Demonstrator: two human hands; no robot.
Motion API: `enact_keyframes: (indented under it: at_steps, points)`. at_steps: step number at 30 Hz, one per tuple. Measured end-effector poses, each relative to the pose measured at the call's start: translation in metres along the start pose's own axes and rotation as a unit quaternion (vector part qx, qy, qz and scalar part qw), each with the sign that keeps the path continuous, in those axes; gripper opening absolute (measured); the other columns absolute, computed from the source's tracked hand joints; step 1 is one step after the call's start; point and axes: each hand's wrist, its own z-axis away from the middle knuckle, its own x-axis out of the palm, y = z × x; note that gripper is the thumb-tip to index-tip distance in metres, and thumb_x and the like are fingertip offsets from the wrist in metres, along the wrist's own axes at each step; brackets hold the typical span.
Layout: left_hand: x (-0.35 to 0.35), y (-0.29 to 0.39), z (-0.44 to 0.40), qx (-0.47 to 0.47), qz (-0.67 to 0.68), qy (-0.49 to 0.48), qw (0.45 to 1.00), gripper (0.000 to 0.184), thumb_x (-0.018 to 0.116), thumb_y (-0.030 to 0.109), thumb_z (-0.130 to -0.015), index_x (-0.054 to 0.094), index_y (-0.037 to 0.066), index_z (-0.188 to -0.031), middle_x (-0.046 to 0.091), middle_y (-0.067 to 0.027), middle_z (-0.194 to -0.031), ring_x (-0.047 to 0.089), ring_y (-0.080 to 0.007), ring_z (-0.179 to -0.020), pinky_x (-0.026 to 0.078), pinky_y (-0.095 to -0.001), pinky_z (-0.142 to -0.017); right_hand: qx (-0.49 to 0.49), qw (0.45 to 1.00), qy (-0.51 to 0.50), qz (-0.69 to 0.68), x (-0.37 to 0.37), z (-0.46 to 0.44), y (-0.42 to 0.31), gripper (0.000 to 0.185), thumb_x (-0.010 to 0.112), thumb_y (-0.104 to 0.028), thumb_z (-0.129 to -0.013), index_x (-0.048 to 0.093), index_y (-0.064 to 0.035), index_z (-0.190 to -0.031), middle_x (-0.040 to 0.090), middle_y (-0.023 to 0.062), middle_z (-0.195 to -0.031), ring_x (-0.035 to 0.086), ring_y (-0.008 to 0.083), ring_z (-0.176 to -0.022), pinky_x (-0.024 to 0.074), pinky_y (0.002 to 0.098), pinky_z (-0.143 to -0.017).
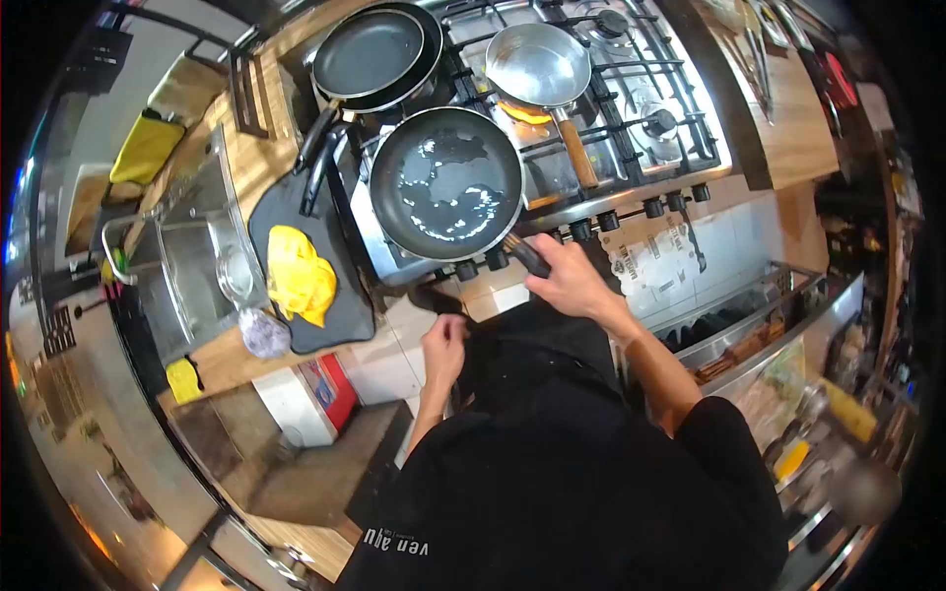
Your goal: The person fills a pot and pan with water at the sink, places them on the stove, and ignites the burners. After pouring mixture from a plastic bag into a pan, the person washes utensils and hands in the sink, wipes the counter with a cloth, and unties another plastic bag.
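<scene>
Firstly, noted at one o'clock a steel stove (655,184), at ten a wooden counter (241,158), at nine a sink (192,251), beside a dark board (345,315) bearing a yellow item (299,276). Observed right hand (572,281) with fingers clamped around the handle (530,257) of a frying pan (443,182), extending from them towards ten o'clock, over the stove's front. Found left hand (445,343) with curled fingers at eight o'clock from there; cannot tell whether empty.

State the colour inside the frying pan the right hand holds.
The frying pan is dark grey inside; head view.
</scene>
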Motion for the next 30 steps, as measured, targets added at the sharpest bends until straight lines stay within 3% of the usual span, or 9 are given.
enact_keyframes:
  at_steps: [5, 10, 11, 13, 14, 17, 21, 23, 30]
  points:
    - [0.096, -0.067, -0.027, 0.029, 0.039, 0.003, 0.999, 0.039, 0.064, 0.019, -0.088, 0.048, 0.001, -0.119, 0.065, -0.0099, -0.090, 0.062, -0.0178, -0.076, 0.050, -0.0300, -0.070, 0.039, 0.998, -0.043, -0.023, 0.033, -0.031, 0.033, 0.024, 0.065, -0.013, -0.073, 0.052, 0.0007, -0.087, 0.052, 0.0169, -0.059, 0.056, 0.0281, -0.053, 0.0430, 0.0378, -0.052]
    - [0.148, -0.056, -0.063, -0.006, 0.074, 0.150, 0.986, 0.049, 0.067, 0.021, -0.088, 0.043, -0.005, -0.122, 0.065, -0.0155, -0.096, 0.064, -0.0211, -0.078, 0.051, -0.0332, -0.073, 0.078, 0.995, -0.044, -0.036, 0.051, -0.054, 0.046, 0.024, 0.065, -0.014, -0.078, 0.054, 0.0025, -0.091, 0.054, 0.0110, -0.058, 0.054, 0.0160, -0.050, 0.0422, 0.0332, -0.047]
    - [0.152, -0.047, -0.070, -0.039, 0.145, 0.157, 0.976, 0.048, 0.068, 0.021, -0.088, 0.041, -0.006, -0.118, 0.063, -0.0128, -0.092, 0.062, -0.0175, -0.072, 0.051, -0.0304, -0.068, 0.090, 0.992, -0.065, -0.064, 0.060, -0.057, 0.064, 0.023, 0.066, -0.017, -0.084, 0.056, 0.0024, -0.094, 0.058, 0.0057, -0.061, 0.056, 0.0108, -0.051, 0.0435, 0.0280, -0.043]
    - [0.164, -0.020, -0.073, -0.029, 0.462, 0.158, 0.872, 0.042, 0.066, 0.021, -0.089, 0.042, -0.004, -0.114, 0.059, -0.0083, -0.087, 0.058, -0.0125, -0.068, 0.050, -0.0255, -0.064, 0.166, 0.971, -0.101, -0.140, 0.050, -0.056, 0.039, 0.025, 0.064, -0.020, -0.089, 0.057, 0.0023, -0.101, 0.061, 0.0037, -0.065, 0.059, 0.0090, -0.054, 0.0471, 0.0249, -0.042]
    - [0.168, -0.021, -0.079, -0.045, 0.415, 0.163, 0.894, 0.036, 0.061, 0.018, -0.092, 0.040, -0.003, -0.113, 0.055, -0.0051, -0.084, 0.055, -0.0074, -0.068, 0.047, -0.0212, -0.061, 0.187, 0.962, -0.104, -0.168, 0.049, -0.055, 0.036, 0.030, 0.062, -0.023, -0.091, 0.057, 0.0026, -0.106, 0.063, 0.0043, -0.069, 0.061, 0.0095, -0.056, 0.0505, 0.0246, -0.046]
    - [0.178, -0.022, -0.080, -0.102, 0.227, 0.214, 0.945, 0.041, 0.051, 0.020, -0.096, 0.034, -0.007, -0.122, 0.059, -0.0138, -0.090, 0.061, -0.0222, -0.076, 0.049, -0.0361, -0.071, 0.213, 0.952, -0.124, -0.180, 0.045, -0.050, 0.047, 0.031, 0.057, -0.025, -0.095, 0.054, 0.0010, -0.112, 0.065, 0.0070, -0.080, 0.065, 0.0131, -0.062, 0.0520, 0.0244, -0.053]
    - [0.185, -0.034, -0.085, -0.111, 0.235, 0.202, 0.944, 0.052, 0.044, 0.034, -0.098, 0.035, -0.010, -0.123, 0.061, -0.0300, -0.101, 0.060, -0.0431, -0.096, 0.045, -0.0449, -0.082, 0.219, 0.948, -0.183, -0.143, 0.040, -0.042, 0.062, 0.034, 0.057, -0.022, -0.095, 0.049, -0.0007, -0.120, 0.064, 0.0091, -0.086, 0.065, 0.0162, -0.063, 0.0513, 0.0255, -0.054]
    - [0.176, -0.025, -0.082, -0.120, 0.224, 0.209, 0.944, 0.059, 0.038, 0.042, -0.098, 0.035, -0.011, -0.124, 0.059, -0.0326, -0.101, 0.058, -0.0469, -0.097, 0.044, -0.0473, -0.084, 0.215, 0.942, -0.160, -0.201, 0.040, -0.037, 0.060, 0.036, 0.058, -0.019, -0.094, 0.046, -0.0003, -0.123, 0.064, 0.0104, -0.088, 0.065, 0.0177, -0.065, 0.0511, 0.0253, -0.056]
    - [0.207, -0.056, -0.102, -0.163, 0.366, 0.176, 0.899, 0.080, 0.026, 0.060, -0.095, 0.043, -0.015, -0.115, 0.064, -0.0230, -0.094, 0.061, -0.0381, -0.095, 0.044, -0.0428, -0.087, 0.226, 0.946, -0.157, -0.169, 0.052, -0.039, 0.031, 0.029, 0.058, -0.020, -0.094, 0.047, -0.0033, -0.114, 0.064, 0.0128, -0.095, 0.065, 0.0202, -0.076, 0.0514, 0.0292, -0.065]
